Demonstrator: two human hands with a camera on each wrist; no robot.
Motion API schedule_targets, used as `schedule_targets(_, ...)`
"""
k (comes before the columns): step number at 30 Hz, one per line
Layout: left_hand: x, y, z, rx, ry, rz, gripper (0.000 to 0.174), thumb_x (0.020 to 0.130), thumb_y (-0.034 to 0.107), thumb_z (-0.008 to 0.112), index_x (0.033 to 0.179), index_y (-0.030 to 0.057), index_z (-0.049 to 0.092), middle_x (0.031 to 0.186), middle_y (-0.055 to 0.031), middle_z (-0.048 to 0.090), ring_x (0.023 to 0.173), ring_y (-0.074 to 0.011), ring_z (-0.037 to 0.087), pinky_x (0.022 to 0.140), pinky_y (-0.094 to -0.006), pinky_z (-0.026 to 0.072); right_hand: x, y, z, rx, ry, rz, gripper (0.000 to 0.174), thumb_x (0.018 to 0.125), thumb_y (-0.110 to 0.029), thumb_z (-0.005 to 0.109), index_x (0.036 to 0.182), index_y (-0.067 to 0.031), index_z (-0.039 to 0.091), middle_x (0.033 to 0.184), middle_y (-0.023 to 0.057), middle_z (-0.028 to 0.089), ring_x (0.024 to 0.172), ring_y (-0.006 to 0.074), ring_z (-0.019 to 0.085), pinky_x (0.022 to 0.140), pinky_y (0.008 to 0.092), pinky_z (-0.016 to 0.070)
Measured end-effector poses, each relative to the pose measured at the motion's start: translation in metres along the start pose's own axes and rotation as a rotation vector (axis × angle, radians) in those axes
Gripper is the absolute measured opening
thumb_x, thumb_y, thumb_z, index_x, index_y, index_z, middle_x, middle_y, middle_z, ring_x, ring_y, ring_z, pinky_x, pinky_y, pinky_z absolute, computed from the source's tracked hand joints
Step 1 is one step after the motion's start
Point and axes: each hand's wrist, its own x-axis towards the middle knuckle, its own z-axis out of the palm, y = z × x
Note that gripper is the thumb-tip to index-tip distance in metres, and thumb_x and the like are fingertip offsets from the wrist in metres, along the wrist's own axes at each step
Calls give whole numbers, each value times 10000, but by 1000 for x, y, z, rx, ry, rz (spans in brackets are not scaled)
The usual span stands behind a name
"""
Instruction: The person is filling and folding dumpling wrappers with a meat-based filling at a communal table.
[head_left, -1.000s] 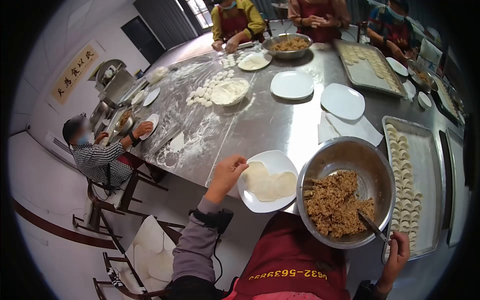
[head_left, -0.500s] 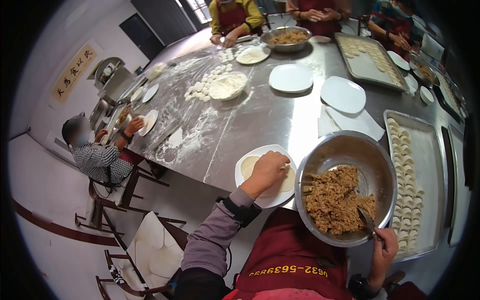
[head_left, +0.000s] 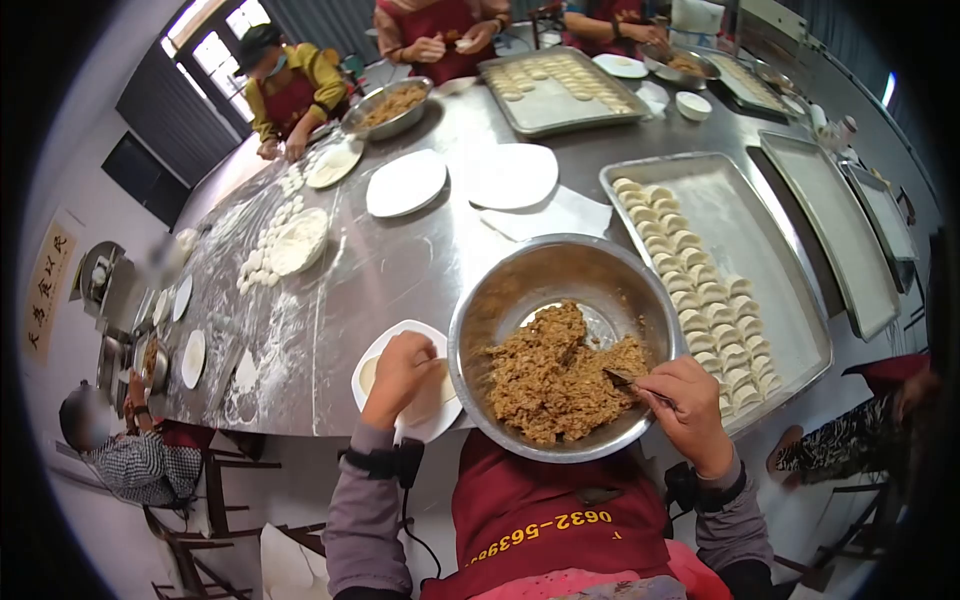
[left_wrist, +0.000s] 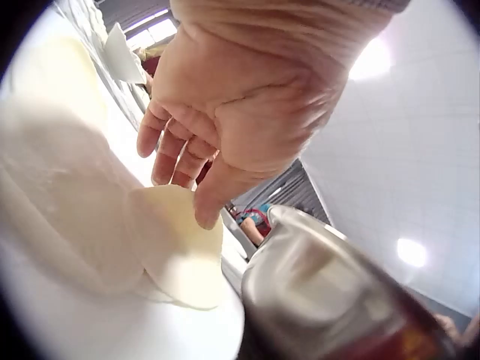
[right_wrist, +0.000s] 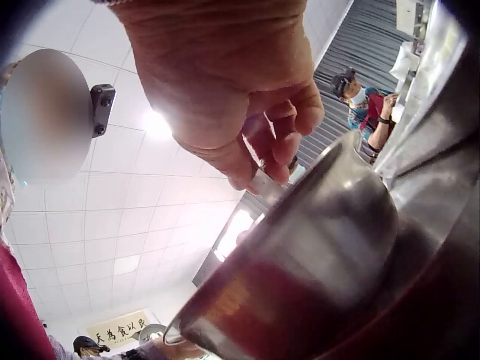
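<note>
My left hand is over the white plate that holds round dough wrappers. In the left wrist view, the thumb and fingers of that hand pinch the edge of one wrapper, which lies against others. My right hand grips the handle of a metal spatula, its blade in the brown filling inside the steel bowl. The right wrist view has this hand above the rim of the bowl, fingers curled round the handle.
A tray with rows of dumplings stands right of the bowl. Behind the bowl lie white cloths and empty plates. Farther back are a floury dish, dough pieces, another dumpling tray and several people at the table.
The head view has swung to the right. My left hand has come from the plate's edge to over the wrappers and pinches one. My right hand grips the spatula nearer the filling.
</note>
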Motion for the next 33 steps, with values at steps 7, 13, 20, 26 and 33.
schedule_targets(7, -78, -11, -16, -1215, 263, -276, 145, 903, 85, 528, 1032, 18, 521, 1091, -144, 601, 1020, -261, 594, 845, -405, 519, 21, 3, -31, 30, 176, 62, 107, 756, 22, 636, 853, -19, 647, 758, 135, 612, 676, 274, 584, 597, 340, 448)
schedule_targets(13, -113, -13, 13, -1787, 540, -496, 326, 961, 151, 465, 1254, 11, 444, 1241, -151, 538, 1099, -283, 573, 868, -427, 539, 27, 22, -4, -165, 182, 12, 82, 779, -1, 610, 859, -9, 625, 775, 142, 615, 690, 311, 582, 628, 377, 457)
schedule_targets(20, -122, 4, 10, -1924, 653, -528, 323, 954, 81, 451, 1266, -3, 437, 1249, -141, 539, 1103, -264, 571, 913, -421, 518, 26, 19, 15, 32, 74, 202, 84, 818, -53, 586, 862, 4, 630, 792, 155, 634, 711, 298, 612, 645, 357, 471)
schedule_targets(26, -117, 29, 12, -1945, 599, -509, 351, 941, 65, 463, 1285, 7, 424, 1263, -137, 532, 1122, -266, 561, 914, -419, 514, 25, 11, 20, 316, 8, 374, 111, 866, -61, 563, 903, 16, 635, 691, 82, 628, 612, 132, 588, 559, 277, 450)
schedule_targets(33, -106, 65, 8, -1902, 382, -423, 421, 958, 145, 446, 1359, 45, 367, 1314, -135, 492, 1167, -275, 528, 903, -432, 508, 20, 20, 22, 840, 120, 662, 131, 894, -76, 539, 938, 10, 627, 684, 56, 628, 551, 60, 550, 526, 184, 446)
